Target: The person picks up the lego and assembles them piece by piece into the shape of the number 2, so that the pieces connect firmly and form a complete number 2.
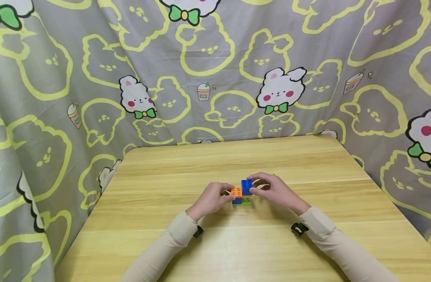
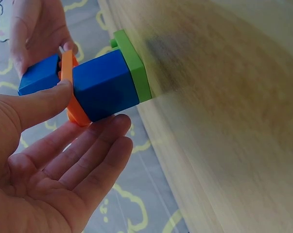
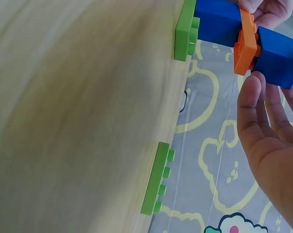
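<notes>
A small stack of toy building blocks stands on the table. At its base lies a green plate (image 3: pixel 186 34), with a lower blue block (image 2: pixel 105 86) on one end. An orange plate (image 1: pixel 236 191) sits over that block and reaches out to the right. My left hand (image 1: pixel 212 197) pinches the orange plate's left end between thumb and fingers. On the plate's right end is an upper blue block (image 1: pixel 247 187), gripped at its sides by my right hand (image 1: pixel 274 192). In the right wrist view a narrow gap shows studs between this block and the orange plate.
Another green plate (image 3: pixel 157 179) lies on the table to the right of the stack, mostly hidden behind my right hand in the head view. The wooden table (image 1: pixel 159 172) meets a patterned curtain (image 1: pixel 229 109) at its back and sides.
</notes>
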`<state>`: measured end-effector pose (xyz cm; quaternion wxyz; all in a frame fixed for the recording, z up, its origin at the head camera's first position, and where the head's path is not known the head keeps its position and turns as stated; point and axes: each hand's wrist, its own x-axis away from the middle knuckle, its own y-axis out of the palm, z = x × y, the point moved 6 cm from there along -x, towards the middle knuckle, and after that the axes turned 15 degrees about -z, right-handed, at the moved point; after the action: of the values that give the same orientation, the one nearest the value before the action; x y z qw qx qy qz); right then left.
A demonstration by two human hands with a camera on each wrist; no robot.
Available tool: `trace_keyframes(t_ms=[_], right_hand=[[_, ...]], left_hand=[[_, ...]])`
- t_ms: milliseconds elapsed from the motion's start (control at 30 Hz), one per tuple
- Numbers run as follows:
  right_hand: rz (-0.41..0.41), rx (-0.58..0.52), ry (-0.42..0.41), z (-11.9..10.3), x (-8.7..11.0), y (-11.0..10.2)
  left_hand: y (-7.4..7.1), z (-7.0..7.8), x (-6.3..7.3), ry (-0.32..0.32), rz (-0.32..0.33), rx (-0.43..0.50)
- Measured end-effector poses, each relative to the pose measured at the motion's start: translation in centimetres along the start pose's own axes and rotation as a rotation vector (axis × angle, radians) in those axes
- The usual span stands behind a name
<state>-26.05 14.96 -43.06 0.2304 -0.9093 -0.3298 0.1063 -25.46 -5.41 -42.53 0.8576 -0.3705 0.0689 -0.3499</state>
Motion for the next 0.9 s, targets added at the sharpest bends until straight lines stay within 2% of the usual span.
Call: trace_keyframes(t_ms=[400,600,733,900], right_hand=[[0.053,0.079,-0.005,-0.1,-0.3,-0.1],[0.071,0.149,-0.055,-0.7,-0.3,0.2],[0.077,0.154,-0.075,-1.0,-0.2,0.3],[0.06,0.134,-0.057,-0.9,-0.3,0.3]], left_hand=[[0.0,0.0,0.0,-0.006,-0.004,0.001],[0.1,0.0,0.0,-0.008,-0.002,-0.019],[0.0,0.1,0.1,-0.01,0.0,-0.026],[-0.1,0.2,0.1,-0.011,0.001,-0.029]])
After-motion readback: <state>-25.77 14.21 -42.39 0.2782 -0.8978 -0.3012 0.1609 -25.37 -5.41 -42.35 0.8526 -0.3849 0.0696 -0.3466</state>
